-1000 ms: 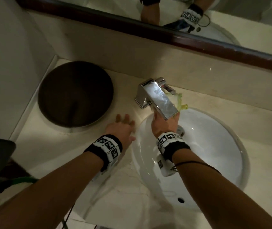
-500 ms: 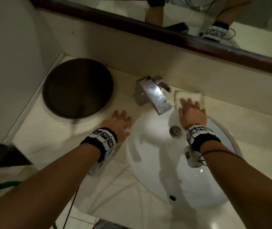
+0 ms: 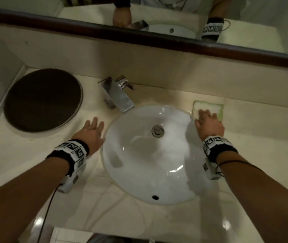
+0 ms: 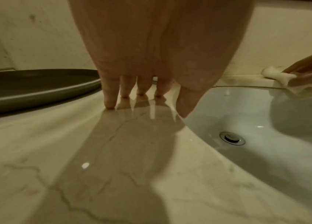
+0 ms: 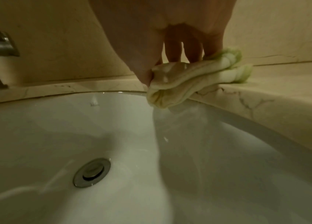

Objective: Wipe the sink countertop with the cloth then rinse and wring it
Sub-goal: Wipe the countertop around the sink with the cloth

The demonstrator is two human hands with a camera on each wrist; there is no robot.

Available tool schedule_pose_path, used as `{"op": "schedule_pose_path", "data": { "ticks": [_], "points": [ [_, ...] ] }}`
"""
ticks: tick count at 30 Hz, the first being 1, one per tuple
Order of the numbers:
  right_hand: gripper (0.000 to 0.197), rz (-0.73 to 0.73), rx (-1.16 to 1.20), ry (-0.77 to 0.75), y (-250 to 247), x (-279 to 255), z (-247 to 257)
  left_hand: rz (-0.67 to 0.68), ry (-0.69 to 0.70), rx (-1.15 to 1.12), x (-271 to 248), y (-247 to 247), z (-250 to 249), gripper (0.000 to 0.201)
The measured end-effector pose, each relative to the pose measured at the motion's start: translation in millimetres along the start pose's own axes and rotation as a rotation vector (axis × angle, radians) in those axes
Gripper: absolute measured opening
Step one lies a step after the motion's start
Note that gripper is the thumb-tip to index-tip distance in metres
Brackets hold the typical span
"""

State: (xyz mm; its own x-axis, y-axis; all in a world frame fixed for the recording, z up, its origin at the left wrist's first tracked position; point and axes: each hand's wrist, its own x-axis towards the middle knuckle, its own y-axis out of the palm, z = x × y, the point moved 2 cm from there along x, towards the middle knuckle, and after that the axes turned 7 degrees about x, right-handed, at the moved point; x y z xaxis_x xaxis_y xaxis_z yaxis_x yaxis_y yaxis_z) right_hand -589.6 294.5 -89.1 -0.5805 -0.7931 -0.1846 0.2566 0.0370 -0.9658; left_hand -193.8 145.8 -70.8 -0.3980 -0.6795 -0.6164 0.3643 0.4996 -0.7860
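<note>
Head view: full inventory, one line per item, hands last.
cloth: 1, white with green edge, on countertop right of basin, one corner over the rim
countertop: 1, cream marble, around basin
basin: 1, white, centre
drain: 1, metal, in basin
faucet: 1, chrome, behind basin
round tray: 1, dark, left on countertop
mirror: 1, dark frame, top
left hand: fingertips resting on countertop
right hand: pressing cloth

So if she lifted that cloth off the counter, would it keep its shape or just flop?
Probably flop: the cloth already sags over the sink edge and bunches under the right hand. It looks wet, so likely heavier than it seems and apt to drip. Pushed along the counter, it should slide but may crumple.
</note>
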Motion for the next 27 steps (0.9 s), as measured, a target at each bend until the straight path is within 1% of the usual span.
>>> {"op": "schedule_pose_path", "data": {
  "ticks": [2, 6, 9, 13, 15, 20, 23, 25, 27],
  "points": [
    [0.041, -0.017, 0.038, 0.012, -2.7, 0.5, 1.9, -0.022, -0.004, -0.052, -10.5, 1.9, -9.4, 0.066],
    [0.038, -0.088, 0.161, 0.015, -9.0, -12.6, 2.8, -0.092, 0.068, -0.106, -34.0, 8.4, -28.4, 0.070],
    [0.038, -0.147, 0.290, 0.086, -7.9, -27.8, 9.5, -0.125, 0.099, -0.126, -42.7, 12.2, -32.8, 0.071],
    [0.041, -0.091, 0.410, 0.027, -2.3, -49.7, 37.8, -0.163, 0.107, -0.149, -53.3, 8.2, -27.6, 0.067],
    [0.039, -0.061, 0.471, -0.030, 2.5, -63.1, 60.6, -0.178, 0.090, -0.164, -56.9, 5.6, -20.1, 0.062],
    [0.025, 0.024, 0.609, -0.209, 18.4, -96.9, 134.0, -0.213, 0.037, -0.212, -69.0, 7.9, 4.7, 0.046],
    [0.026, 0.086, 0.714, -0.267, 22.5, -114.1, 187.8, -0.227, 0.005, -0.254, -78.2, 16.2, 31.7, 0.043],
    [0.030, 0.075, 0.782, -0.326, 20.4, -123.7, 223.9, -0.238, -0.017, -0.283, -85.5, 22.3, 52.8, 0.042],
    [0.034, 0.044, 0.734, -0.400, 20.1, -128.6, 260.7, -0.253, -0.045, -0.291, -92.8, 26.2, 74.2, 0.042]
  ]
}}
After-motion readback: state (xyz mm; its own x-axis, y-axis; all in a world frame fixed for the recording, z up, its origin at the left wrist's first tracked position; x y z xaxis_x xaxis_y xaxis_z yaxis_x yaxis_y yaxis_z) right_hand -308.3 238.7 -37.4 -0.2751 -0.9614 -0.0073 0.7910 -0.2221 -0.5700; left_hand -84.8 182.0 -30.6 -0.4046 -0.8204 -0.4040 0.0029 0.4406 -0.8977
